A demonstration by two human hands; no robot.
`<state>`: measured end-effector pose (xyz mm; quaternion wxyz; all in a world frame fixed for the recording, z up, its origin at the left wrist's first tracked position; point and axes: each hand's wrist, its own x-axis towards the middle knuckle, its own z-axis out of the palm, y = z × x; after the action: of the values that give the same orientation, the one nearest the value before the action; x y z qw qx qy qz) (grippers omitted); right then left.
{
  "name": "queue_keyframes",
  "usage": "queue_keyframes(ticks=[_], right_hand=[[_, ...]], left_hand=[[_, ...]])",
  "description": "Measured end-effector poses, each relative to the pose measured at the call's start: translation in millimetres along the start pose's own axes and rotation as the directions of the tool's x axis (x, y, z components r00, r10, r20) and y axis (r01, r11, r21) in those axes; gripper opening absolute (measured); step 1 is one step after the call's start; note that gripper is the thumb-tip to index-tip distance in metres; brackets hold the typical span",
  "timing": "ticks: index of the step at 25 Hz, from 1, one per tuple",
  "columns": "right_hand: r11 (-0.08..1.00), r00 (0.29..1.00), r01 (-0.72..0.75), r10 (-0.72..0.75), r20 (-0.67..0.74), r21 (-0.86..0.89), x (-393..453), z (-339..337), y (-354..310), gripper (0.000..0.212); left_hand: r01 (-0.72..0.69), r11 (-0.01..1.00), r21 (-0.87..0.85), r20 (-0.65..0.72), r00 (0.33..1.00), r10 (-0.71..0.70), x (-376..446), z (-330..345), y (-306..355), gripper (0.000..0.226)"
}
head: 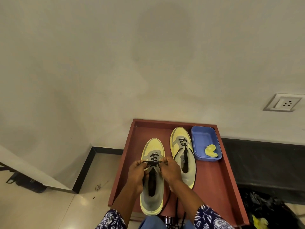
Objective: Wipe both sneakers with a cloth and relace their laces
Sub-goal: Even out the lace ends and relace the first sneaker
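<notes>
Up close, the left hand (137, 169) and right hand (170, 171) each pinched the black lace (152, 162) with curled fingers over the near sneaker (152, 187) on the red tray (212, 179). Beside it stood the second sneaker (183, 151), then a blue tub (202, 138) holding the crumpled yellow cloth (211, 151).

Head-worn wide-angle view, looking steeply down, near the tray (222, 179)

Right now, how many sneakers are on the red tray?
2. The left sneaker is under both hands, which pinch its lace; the right sneaker stands beside the blue tub. None seems hidden.
</notes>
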<state>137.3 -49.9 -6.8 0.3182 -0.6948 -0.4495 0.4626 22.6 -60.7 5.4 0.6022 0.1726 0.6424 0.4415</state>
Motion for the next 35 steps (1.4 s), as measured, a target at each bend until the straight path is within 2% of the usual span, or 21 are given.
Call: queue_keyframes(ticks=[5,9,11,13,15,16,18,21,24,26,29,35], right_hand=[[1.000,1.000,0.008,-0.008,0.022,-0.013,1.2,-3.3,-5.7,0.015],[0.996,0.998,-0.056,0.059,-0.033,0.075,4.6,-1.9,0.7,0.018],[0.983,0.992,-0.111,0.120,-0.051,0.145,4.9,-1.0,2.3,0.017],[0.975,0.985,-0.140,0.155,-0.076,0.172,5.0,-0.1,2.9,0.016],[0.971,0.980,-0.158,0.177,-0.096,0.177,4.0,1.2,1.9,0.015],[0.971,0.978,-0.165,0.183,-0.098,0.171,3.0,1.3,0.9,0.014],[0.973,0.981,-0.170,0.182,-0.071,0.154,2.3,-0.1,0.9,0.016],[0.981,0.987,-0.160,0.158,0.025,0.113,3.5,-3.4,3.1,0.022],[0.983,0.990,-0.125,0.115,0.076,0.132,3.8,-5.6,3.0,0.015],[0.992,0.995,-0.076,0.069,0.068,0.099,4.3,-7.1,2.7,0.016],[0.994,0.998,-0.055,0.053,0.032,0.097,3.1,-11.0,1.4,0.014],[0.955,0.986,-0.165,0.152,0.070,0.247,0.1,-22.2,-8.0,0.016]], left_hand=[[-0.091,0.990,0.107,0.013,0.996,0.090,-1.7,0.0,1.9,0.009],[-0.203,0.932,0.301,0.022,0.978,0.206,4.9,-6.0,-4.3,0.009],[-0.302,0.835,0.460,0.089,0.951,0.296,9.2,-10.6,-5.9,0.009],[-0.398,0.687,0.608,0.168,0.910,0.378,11.3,-14.9,-4.1,0.008],[-0.458,0.587,0.668,0.210,0.872,0.441,12.0,-19.2,-2.7,0.010],[-0.460,0.577,0.675,0.207,0.869,0.450,12.2,-20.9,-2.7,0.011],[-0.398,0.659,0.638,0.170,0.908,0.383,12.2,-21.3,-3.8,0.011],[-0.276,0.859,0.431,0.150,0.961,0.233,10.2,-18.5,-4.5,0.013],[-0.203,0.941,0.272,0.171,0.972,0.161,5.9,-15.1,0.2,0.014],[-0.203,0.946,0.253,0.161,0.973,0.165,6.5,-15.1,1.9,0.017],[-0.246,0.915,0.320,0.133,0.968,0.213,9.3,-18.7,-0.2,0.018],[-0.324,0.851,0.414,0.132,0.946,0.296,14.9,-29.9,-3.1,0.013]])
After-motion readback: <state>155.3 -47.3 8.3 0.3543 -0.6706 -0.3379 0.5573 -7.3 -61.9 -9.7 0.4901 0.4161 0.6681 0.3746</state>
